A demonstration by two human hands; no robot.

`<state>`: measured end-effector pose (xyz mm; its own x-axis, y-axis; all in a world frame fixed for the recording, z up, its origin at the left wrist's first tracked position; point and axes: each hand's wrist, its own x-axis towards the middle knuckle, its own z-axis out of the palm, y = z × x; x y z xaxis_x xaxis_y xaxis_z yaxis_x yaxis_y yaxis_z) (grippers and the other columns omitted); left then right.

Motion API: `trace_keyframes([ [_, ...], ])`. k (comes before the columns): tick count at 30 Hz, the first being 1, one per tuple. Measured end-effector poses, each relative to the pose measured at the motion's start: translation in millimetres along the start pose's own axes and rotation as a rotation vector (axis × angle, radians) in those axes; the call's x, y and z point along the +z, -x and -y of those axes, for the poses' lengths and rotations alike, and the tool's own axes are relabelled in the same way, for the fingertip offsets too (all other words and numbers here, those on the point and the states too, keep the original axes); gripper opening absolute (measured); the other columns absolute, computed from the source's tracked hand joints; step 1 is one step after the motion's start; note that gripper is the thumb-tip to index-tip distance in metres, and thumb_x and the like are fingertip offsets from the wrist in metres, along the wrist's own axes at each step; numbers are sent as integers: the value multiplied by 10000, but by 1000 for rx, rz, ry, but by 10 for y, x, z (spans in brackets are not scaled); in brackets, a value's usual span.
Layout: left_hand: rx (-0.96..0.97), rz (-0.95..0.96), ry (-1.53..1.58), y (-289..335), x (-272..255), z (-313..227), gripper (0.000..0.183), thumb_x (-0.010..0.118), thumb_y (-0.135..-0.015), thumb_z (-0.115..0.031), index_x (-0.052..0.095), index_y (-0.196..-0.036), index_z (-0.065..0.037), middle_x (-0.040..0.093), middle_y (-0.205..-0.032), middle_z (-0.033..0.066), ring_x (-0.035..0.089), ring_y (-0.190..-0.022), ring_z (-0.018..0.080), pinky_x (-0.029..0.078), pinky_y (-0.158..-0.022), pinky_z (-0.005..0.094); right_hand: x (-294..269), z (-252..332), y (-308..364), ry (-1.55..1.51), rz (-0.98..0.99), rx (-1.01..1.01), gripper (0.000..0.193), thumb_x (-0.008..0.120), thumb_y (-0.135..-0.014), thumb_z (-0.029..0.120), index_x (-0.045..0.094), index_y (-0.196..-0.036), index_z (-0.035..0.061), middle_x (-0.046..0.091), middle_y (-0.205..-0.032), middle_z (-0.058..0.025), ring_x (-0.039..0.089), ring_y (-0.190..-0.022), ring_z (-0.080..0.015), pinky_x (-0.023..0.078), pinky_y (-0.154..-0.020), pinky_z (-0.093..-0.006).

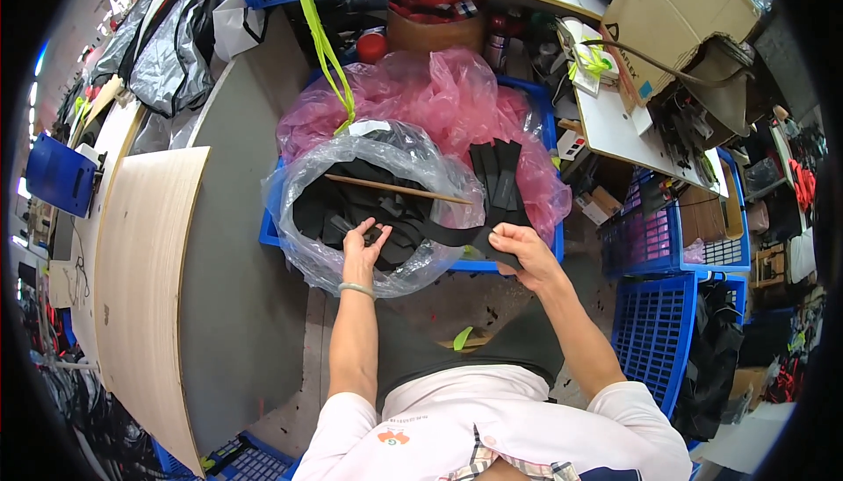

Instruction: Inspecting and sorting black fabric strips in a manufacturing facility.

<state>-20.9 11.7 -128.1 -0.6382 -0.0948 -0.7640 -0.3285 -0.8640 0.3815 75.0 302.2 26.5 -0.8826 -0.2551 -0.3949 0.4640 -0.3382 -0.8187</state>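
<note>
A clear plastic bag point(303, 182) full of black strap pieces point(351, 191) sits in a blue crate point(269, 228) in front of me. Inside the bag, my left hand point(363, 242) rests among the pieces with its fingers apart. To the right, my right hand point(525, 254) pinches a black strap point(452, 235) between thumb and fingers; the strap runs leftward into the bag. Several flat black strips point(499, 178) lie just beyond my right hand, against pink plastic sheeting point(448, 86). Across the bag's mouth lies a thin wooden stick point(399, 188).
A grey panel point(250, 244) and a pale wooden board point(149, 279) stand at the left. Blue crates point(650, 327) are stacked on the right. A yellow-green ribbon point(316, 33) hangs down to the bag. A cardboard box point(685, 15) sits on the table at the far right.
</note>
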Motion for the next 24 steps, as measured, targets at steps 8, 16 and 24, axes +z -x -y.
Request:
trace_keyframes([
  [8,-423,481,-174,1775,108,491,310,517,-893,-181,535,-1163,-30,524,-1155,201,519,-1065,392,399,-952,545,-164,10,740,26,-15,-60,106,638,-814,82,648,-884,3,610,-762,16,555,-705,-51,445,-651,-193],
  [16,-276,747,-179,1871,457,1078,345,458,-908,-156,533,-1190,28,506,-1265,142,493,-1145,278,375,-956,375,-602,-254,1549,276,42,82,183,655,-802,78,660,-961,-13,642,-874,-18,565,-808,-79,446,-739,-225],
  [24,-327,713,-555,2288,349,1594,217,558,-841,-77,555,-1052,-24,620,-985,69,588,-889,172,475,-742,306,-343,-203,1039,555,-309,-518,194,672,-774,121,609,-904,-8,594,-942,-80,592,-834,-175,461,-755,-276],
])
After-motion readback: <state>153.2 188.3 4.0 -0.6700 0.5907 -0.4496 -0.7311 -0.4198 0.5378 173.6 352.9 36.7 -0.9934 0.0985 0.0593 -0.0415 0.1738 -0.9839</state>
